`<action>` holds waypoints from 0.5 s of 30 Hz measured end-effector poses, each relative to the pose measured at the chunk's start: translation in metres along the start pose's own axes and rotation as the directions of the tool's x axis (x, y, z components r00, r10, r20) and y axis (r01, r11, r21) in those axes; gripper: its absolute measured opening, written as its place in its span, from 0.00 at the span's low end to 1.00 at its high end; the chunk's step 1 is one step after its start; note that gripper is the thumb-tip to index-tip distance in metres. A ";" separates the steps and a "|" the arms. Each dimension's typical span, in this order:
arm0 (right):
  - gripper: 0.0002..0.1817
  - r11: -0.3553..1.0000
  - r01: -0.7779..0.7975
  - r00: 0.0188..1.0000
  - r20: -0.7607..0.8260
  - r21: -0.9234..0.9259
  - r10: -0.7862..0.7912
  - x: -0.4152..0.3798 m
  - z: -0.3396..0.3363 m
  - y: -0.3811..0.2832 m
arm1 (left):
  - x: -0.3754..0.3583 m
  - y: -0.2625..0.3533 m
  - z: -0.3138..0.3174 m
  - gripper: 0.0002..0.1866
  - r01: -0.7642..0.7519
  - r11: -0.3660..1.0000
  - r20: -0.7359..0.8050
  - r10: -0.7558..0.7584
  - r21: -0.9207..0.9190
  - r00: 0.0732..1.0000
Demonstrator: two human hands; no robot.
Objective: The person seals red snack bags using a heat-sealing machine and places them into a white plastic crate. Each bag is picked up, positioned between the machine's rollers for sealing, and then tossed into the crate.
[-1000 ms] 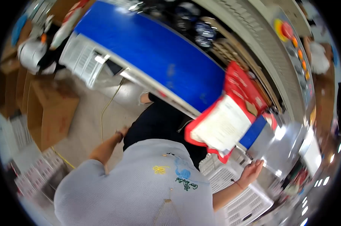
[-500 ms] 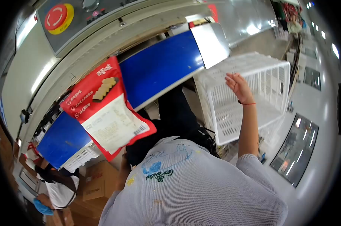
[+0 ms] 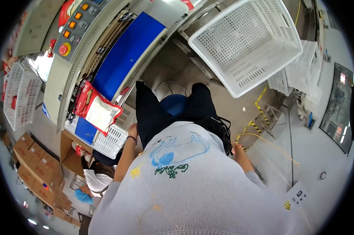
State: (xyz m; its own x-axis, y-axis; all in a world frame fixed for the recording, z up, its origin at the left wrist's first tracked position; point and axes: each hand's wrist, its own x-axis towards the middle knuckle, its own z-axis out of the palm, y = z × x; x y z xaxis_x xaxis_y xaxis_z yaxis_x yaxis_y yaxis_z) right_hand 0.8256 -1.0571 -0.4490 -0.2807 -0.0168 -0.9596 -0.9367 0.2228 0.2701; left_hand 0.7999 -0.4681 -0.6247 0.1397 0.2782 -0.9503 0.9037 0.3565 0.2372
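My left hand (image 3: 133, 131), with a dark bracelet at the wrist, hangs low beside my left thigh; its fingers are mostly hidden, and I cannot make out anything in it. On the other side, my right hand (image 3: 236, 148) is down at my hip near a black bag (image 3: 216, 131), which partly covers it. A red and white food pouch (image 3: 97, 107) lies on the blue conveyor belt (image 3: 124, 53), to the left and beyond my left hand, touched by neither hand. A white perforated crate (image 3: 247, 47) stands ahead on the right.
Control panel with a red emergency button (image 3: 64, 49) borders the belt. A white slotted basket (image 3: 109, 141) sits beside the belt's near end. A person in a blue hair cap (image 3: 84, 196) is at left, near stacked cartons (image 3: 40, 164). A stool (image 3: 174, 103) is between my legs.
My right hand has come down from in front of the white crate to my hip. The view has shifted and tilted, making the pouch and belt look smaller; the pouch stays on the belt.
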 end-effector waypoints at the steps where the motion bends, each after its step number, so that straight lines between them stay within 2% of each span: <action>1: 0.16 0.998 0.056 0.998 0.038 -0.017 -0.055 0.003 -0.003 0.006 | 0.000 -0.001 0.003 0.15 0.013 0.998 -0.035 -0.011 0.065 0.999; 2: 0.16 0.984 0.170 0.984 0.069 -0.059 -0.166 0.008 -0.007 0.009 | 0.000 0.002 -0.001 0.15 0.010 0.996 -0.049 -0.005 0.092 0.999; 3: 0.17 0.950 0.298 0.952 0.109 -0.096 -0.287 0.018 -0.009 0.004 | 0.004 0.007 -0.003 0.15 -0.207 0.828 0.098 0.183 0.522 0.978; 4: 0.17 0.901 0.424 0.902 0.132 -0.093 -0.411 0.028 -0.015 -0.005 | 0.007 0.010 0.008 0.17 -0.330 0.592 0.228 0.242 0.735 0.943; 5: 0.17 0.846 0.531 0.843 0.130 -0.053 -0.522 0.041 -0.024 -0.013 | 0.010 0.012 0.018 0.19 -0.430 0.238 0.356 0.298 0.871 0.886; 6: 0.18 0.801 0.597 0.796 0.093 0.052 -0.599 0.049 -0.035 -0.020 | 0.012 0.014 0.029 0.21 -0.470 -0.101 0.474 0.345 0.877 0.810; 7: 0.19 0.741 0.624 0.769 -0.027 0.249 -0.638 0.058 -0.059 -0.019 | 0.004 0.032 0.057 0.20 -0.401 0.051 0.376 0.258 0.915 0.890; 8: 0.19 0.635 0.631 0.757 -0.174 0.446 -0.630 0.061 -0.072 -0.008 | -0.002 0.055 0.072 0.19 -0.364 0.079 0.341 0.210 0.928 0.916; 9: 0.19 0.604 0.616 0.761 -0.181 0.506 -0.623 0.067 -0.089 0.003 | -0.008 0.080 0.090 0.18 -0.324 0.103 0.306 0.161 0.940 0.938; 11: 0.23 0.325 0.646 0.730 -0.435 0.690 -0.527 0.072 -0.127 0.035 | 0.013 0.127 0.130 0.16 -0.188 0.070 0.150 0.365 0.980 0.919; 12: 0.24 0.300 0.648 0.746 -0.502 0.700 -0.438 0.074 -0.139 0.060 | -0.025 0.156 0.176 0.14 -0.128 0.118 0.053 0.496 0.985 0.867; 13: 0.25 0.272 0.653 0.751 -0.559 0.707 -0.350 0.080 -0.146 0.084 | -0.040 0.180 0.208 0.14 -0.162 0.051 0.108 0.550 0.985 0.828; 14: 0.25 0.189 0.615 0.784 -0.568 0.765 -0.251 0.095 -0.157 0.114 | -0.053 0.198 0.243 0.14 -0.199 -0.022 0.170 0.612 0.980 0.772; 15: 0.24 0.101 0.578 0.814 -0.564 0.810 -0.139 0.105 -0.148 0.140 | -0.016 0.208 0.257 0.12 -0.325 0.113 0.188 0.622 0.939 0.760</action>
State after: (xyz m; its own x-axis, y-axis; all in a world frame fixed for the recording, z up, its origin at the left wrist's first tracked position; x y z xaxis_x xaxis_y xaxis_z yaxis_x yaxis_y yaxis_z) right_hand 0.6336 -1.1716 -0.5002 -0.2164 -0.5945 -0.7745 -0.0874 0.8019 -0.5911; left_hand 1.0895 -0.6271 -0.6122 0.7447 0.2652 -0.6125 0.4368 -0.8875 0.1469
